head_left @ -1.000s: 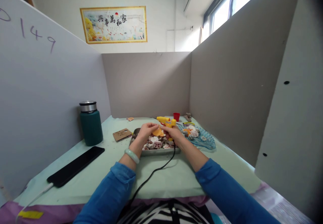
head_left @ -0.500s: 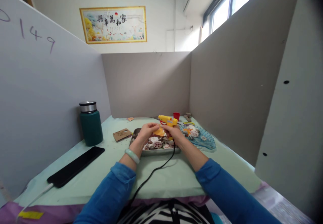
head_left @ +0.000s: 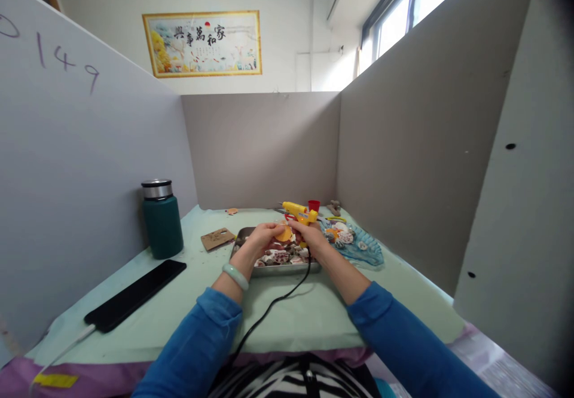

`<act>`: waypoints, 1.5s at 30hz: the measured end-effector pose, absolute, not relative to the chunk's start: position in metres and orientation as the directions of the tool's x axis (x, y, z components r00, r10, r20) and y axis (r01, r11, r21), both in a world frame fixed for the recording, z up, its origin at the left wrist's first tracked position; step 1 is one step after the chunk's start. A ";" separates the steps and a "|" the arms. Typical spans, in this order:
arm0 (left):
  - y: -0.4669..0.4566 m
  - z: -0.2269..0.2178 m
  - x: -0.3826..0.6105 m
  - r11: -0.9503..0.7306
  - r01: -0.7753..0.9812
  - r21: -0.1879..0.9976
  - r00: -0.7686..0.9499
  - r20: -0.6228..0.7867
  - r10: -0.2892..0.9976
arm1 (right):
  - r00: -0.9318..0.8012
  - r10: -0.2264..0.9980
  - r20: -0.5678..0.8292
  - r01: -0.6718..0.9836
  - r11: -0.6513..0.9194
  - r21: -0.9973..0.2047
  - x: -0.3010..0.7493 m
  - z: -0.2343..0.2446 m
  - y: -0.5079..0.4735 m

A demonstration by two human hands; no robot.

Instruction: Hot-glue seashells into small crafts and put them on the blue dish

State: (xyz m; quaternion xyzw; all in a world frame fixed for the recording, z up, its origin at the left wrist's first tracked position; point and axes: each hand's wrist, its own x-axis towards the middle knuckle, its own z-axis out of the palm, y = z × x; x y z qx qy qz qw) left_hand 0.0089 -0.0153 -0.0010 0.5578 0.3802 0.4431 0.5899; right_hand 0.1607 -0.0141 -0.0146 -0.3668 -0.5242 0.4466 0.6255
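Observation:
My left hand (head_left: 265, 238) pinches an orange scallop shell (head_left: 284, 233) over the metal tray, its ribbed face turned towards me. My right hand (head_left: 310, 236) is wrapped round the handle of a yellow hot glue gun (head_left: 299, 211), whose nozzle points left and away from me. The right thumb and fingertips reach the shell's right edge; whether they grip it, I cannot tell. A black cord (head_left: 273, 303) runs from the handle down to the table's front edge. Under both hands the tray (head_left: 287, 271) holds several white and brown shells (head_left: 281, 257).
Right of the tray lies a blue shell-shaped dish (head_left: 368, 253) with shells in it. A red cup (head_left: 314, 205) stands behind. On the left are a brown card (head_left: 217, 239), a green bottle (head_left: 162, 224) and a black phone (head_left: 134, 296) on a cable. Grey partitions enclose the table.
The orange shell has turned in my fingers and shows more of its ribbed face. The glue gun has shifted very slightly; both arms stay nearly where they were.

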 end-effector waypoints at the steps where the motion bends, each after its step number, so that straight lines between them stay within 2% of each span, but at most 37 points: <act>1: -0.016 -0.001 0.009 -0.012 -0.100 0.995 0.320 0.044 0.946 | 0.057 0.941 0.334 -0.182 0.339 -0.923 0.160 -0.014 -0.014; 11: -0.017 0.004 0.009 -0.026 -0.230 0.973 0.290 0.094 0.952 | 0.106 0.933 0.343 -0.157 0.356 -0.921 0.159 -0.010 -0.020; 18: -0.017 0.005 0.010 -0.055 -0.232 0.971 0.246 0.114 0.962 | 0.086 0.924 0.374 -0.082 0.380 -0.921 0.159 -0.014 -0.017; 23: -0.014 0.003 0.009 -0.095 -0.262 0.960 0.158 0.140 0.977 | 0.066 0.912 0.405 0.063 0.401 -0.914 0.159 -0.017 -0.014; 26: -0.007 0.000 0.006 -0.136 -0.281 0.950 0.049 0.156 0.987 | 0.057 0.917 0.395 0.151 0.383 -0.911 0.160 -0.019 -0.013; 31: 0.000 0.000 -0.001 -0.167 -0.305 0.937 -0.079 0.150 0.986 | 0.032 0.927 0.374 0.207 0.359 -0.910 0.161 -0.021 -0.012; 37: 0.002 0.000 -0.002 -0.170 -0.301 0.938 -0.065 0.158 0.985 | -0.052 0.922 0.384 0.322 0.379 -0.867 0.162 -0.026 -0.010; 45: 0.000 0.002 -0.001 -0.204 -0.284 0.937 -0.057 0.196 0.979 | -0.047 0.915 0.401 0.334 0.393 -0.857 0.163 -0.030 -0.006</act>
